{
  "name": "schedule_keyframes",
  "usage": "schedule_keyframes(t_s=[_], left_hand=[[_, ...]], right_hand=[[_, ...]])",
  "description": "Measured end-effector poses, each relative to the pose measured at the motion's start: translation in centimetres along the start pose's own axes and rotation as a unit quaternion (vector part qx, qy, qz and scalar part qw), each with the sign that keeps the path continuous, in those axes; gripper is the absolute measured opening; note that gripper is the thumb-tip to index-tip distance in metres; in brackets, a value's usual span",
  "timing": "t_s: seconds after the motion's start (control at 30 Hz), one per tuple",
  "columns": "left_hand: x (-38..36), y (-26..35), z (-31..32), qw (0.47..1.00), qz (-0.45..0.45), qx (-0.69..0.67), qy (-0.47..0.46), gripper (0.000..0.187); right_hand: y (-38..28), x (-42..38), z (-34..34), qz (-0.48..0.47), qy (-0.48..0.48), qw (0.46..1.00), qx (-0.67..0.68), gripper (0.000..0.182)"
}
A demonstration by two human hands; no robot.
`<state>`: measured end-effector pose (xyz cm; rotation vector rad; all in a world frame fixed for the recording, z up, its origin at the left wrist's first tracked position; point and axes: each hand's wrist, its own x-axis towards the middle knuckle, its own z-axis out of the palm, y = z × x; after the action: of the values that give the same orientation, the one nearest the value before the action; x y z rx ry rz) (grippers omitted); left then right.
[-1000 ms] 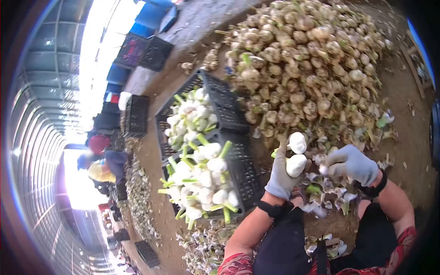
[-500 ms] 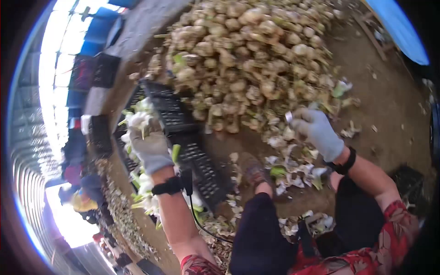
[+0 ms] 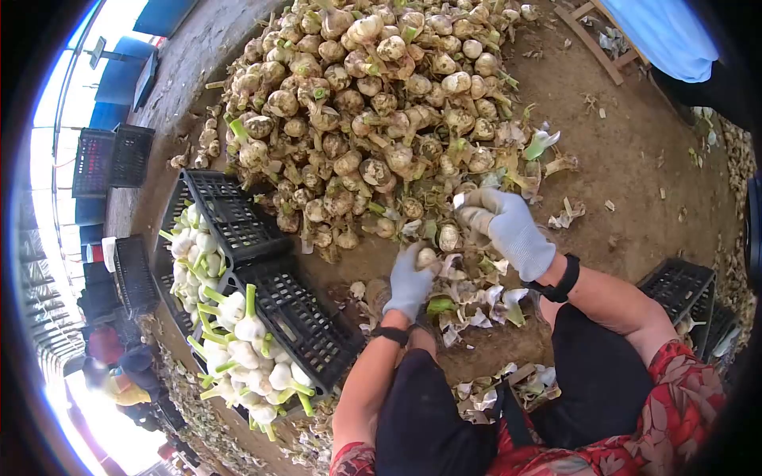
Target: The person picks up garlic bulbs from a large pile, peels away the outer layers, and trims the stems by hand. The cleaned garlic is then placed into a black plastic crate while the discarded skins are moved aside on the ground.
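My gloved left hand point(image 3: 408, 284) is low over the ground at the foot of the garlic heap, its fingers curled round a garlic bulb point(image 3: 427, 258). To its right and slightly higher is my gloved right hand point(image 3: 516, 234), closed, with a small whitish piece point(image 3: 459, 201) showing at the thumb and fingertips; its kind is not clear. Another garlic bulb point(image 3: 449, 236) lies between the two hands. Beneath them are peeled garlic skins point(image 3: 476, 305) and a few green stem bits. The large heap of untrimmed garlic point(image 3: 357, 119) rises just beyond.
Black plastic crates point(image 3: 298, 321) at the left hold trimmed white garlic point(image 3: 246, 349) with short green stems. Another black crate point(image 3: 679, 285) stands at the right. A wooden frame point(image 3: 591, 40) and a person in blue cloth point(image 3: 671, 36) are at the upper right.
My left hand has left the crate of white garlic and moved right to a bulb by the heap. My right hand has shifted slightly left and down in view as the camera turned.
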<state>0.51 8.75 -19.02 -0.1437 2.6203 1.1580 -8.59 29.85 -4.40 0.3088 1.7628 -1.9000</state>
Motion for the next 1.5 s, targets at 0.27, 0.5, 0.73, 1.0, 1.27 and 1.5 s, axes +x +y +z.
schedule_keyframes(t_s=[0.27, 0.5, 0.73, 1.0, 1.27, 1.5], left_hand=[[-1.1, 7.1, -6.3, 0.797, -0.176, -0.578, 0.021, 0.04], [-1.9, 11.0, -6.8, 0.803, -0.072, -0.591, -0.021, 0.048], [-2.6, 11.6, -6.2, 0.932, 0.038, -0.325, 0.156, 0.061], [-2.4, 11.4, -6.5, 0.882, 0.0, -0.442, 0.163, 0.065], [-1.8, 11.4, -6.7, 0.951, 0.152, -0.143, 0.228, 0.065], [-1.9, 12.8, -7.1, 0.954, 0.196, 0.063, 0.217, 0.061]], right_hand=[[2.7, -0.3, 2.0, -0.102, -0.121, 0.958, -0.238, 0.059], [3.4, 1.8, 4.4, -0.01, -0.109, 0.994, 0.009, 0.05], [1.2, 1.8, 4.4, -0.009, -0.168, 0.986, -0.01, 0.041], [2.1, 1.9, 2.9, -0.027, -0.252, 0.966, 0.052, 0.032], [0.0, 1.8, 1.7, -0.044, -0.237, 0.968, -0.073, 0.03], [0.5, 1.3, 2.6, 0.009, -0.115, 0.978, -0.173, 0.02]])
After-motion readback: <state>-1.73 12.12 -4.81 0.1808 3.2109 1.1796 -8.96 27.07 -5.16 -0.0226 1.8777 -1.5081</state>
